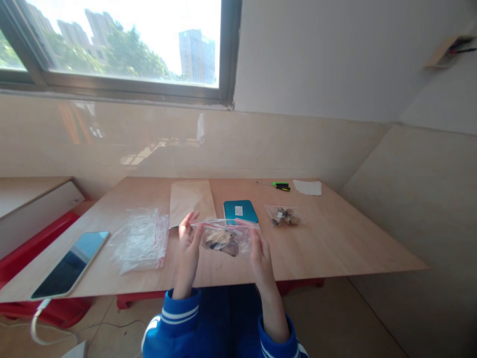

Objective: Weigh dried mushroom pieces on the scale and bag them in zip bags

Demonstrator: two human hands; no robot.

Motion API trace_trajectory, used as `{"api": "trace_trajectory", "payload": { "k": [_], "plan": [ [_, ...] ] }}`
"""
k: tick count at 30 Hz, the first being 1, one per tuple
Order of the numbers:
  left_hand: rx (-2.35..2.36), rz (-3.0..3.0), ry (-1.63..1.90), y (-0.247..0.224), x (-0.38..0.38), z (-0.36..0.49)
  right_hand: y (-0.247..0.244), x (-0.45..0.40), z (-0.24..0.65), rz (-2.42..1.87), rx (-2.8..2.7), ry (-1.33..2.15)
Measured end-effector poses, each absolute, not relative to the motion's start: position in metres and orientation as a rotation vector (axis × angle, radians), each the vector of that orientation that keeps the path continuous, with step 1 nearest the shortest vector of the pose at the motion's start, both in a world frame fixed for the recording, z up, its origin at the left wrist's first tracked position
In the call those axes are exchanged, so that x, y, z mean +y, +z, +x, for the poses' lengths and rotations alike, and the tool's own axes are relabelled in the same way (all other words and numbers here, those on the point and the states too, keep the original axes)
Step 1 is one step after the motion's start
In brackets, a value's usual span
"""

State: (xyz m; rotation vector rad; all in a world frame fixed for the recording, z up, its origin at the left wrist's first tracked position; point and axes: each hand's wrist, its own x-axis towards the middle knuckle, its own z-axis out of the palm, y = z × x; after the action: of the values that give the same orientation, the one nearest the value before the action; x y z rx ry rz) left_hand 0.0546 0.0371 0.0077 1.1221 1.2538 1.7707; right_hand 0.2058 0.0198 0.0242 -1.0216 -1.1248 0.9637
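Observation:
Between my two hands a clear zip-lock bag (244, 240) is held up by its top corners, just over the table's near part. Brown and dark flat pieces (222, 240) lie inside it; their kind is hard to make out. My left hand (189, 243) pinches the bag's left end near the red-lined seal. My right hand (261, 251) grips the right end, thumb on the near side. Right behind the bag sits a teal flat box (242, 211) with a white label, its front edge partly hidden by the bag.
On the wooden table (328, 248) lie empty clear bags (137, 241), a phone (70, 266) with a cable, a brown paper sheet or envelope (192, 199), another filled bag (285, 217), screwdrivers (279, 186) and white paper (307, 187). A red stool (33, 238) stands left.

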Motion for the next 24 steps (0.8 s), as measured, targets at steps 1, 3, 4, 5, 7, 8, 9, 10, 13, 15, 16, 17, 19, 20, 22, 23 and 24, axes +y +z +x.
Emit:
{"api": "trace_trajectory", "payload": {
  "k": [1, 3, 4, 5, 7, 8, 9, 10, 13, 15, 16, 17, 19, 20, 22, 23, 24],
  "plan": [
    [1.222, 1.086, 1.719, 0.009, 0.039, 0.056, 0.023, 0.022, 0.204, -0.997, -1.117, 0.970],
    [1.213, 1.024, 1.695, 0.008, 0.040, 0.059, 0.019, 0.023, 0.203, -0.991, -1.112, 0.969],
    [1.237, 0.999, 1.713, 0.006, 0.039, 0.061, 0.017, 0.024, 0.203, -1.008, -1.110, 0.966],
    [1.278, 0.986, 1.740, 0.004, 0.037, 0.062, 0.013, 0.023, 0.204, -1.027, -1.109, 0.970],
    [1.358, 0.984, 1.796, 0.001, 0.032, 0.064, 0.008, 0.022, 0.208, -1.036, -1.110, 1.013],
    [1.385, 0.991, 1.810, 0.000, 0.030, 0.064, 0.006, 0.022, 0.211, -1.025, -1.107, 1.049],
    [1.402, 1.005, 1.809, 0.000, 0.028, 0.064, 0.004, 0.021, 0.213, -1.011, -1.101, 1.086],
    [1.411, 1.020, 1.797, 0.000, 0.026, 0.064, 0.003, 0.020, 0.215, -0.999, -1.090, 1.115],
    [1.410, 1.089, 1.733, 0.004, 0.023, 0.060, 0.004, 0.018, 0.222, -1.010, -1.078, 1.093],
    [1.413, 1.126, 1.690, 0.006, 0.022, 0.059, 0.006, 0.015, 0.227, -1.043, -1.101, 1.042],
    [1.421, 1.131, 1.670, 0.006, 0.021, 0.060, 0.006, 0.013, 0.229, -1.057, -1.112, 1.023],
    [1.427, 1.137, 1.652, 0.006, 0.020, 0.061, 0.006, 0.011, 0.231, -1.072, -1.116, 1.010],
    [1.430, 1.175, 1.643, 0.004, 0.018, 0.064, 0.004, 0.008, 0.235, -1.113, -1.090, 0.974],
    [1.427, 1.205, 1.654, 0.002, 0.017, 0.066, 0.003, 0.007, 0.236, -1.136, -1.063, 0.947],
    [1.418, 1.280, 1.660, -0.001, 0.017, 0.070, 0.001, 0.005, 0.239, -1.179, -1.006, 0.905],
    [1.411, 1.310, 1.648, -0.002, 0.017, 0.071, 0.001, 0.005, 0.240, -1.195, -0.983, 0.899],
    [1.405, 1.333, 1.628, -0.003, 0.017, 0.071, 0.001, 0.004, 0.241, -1.205, -0.969, 0.901]
  ]
}}
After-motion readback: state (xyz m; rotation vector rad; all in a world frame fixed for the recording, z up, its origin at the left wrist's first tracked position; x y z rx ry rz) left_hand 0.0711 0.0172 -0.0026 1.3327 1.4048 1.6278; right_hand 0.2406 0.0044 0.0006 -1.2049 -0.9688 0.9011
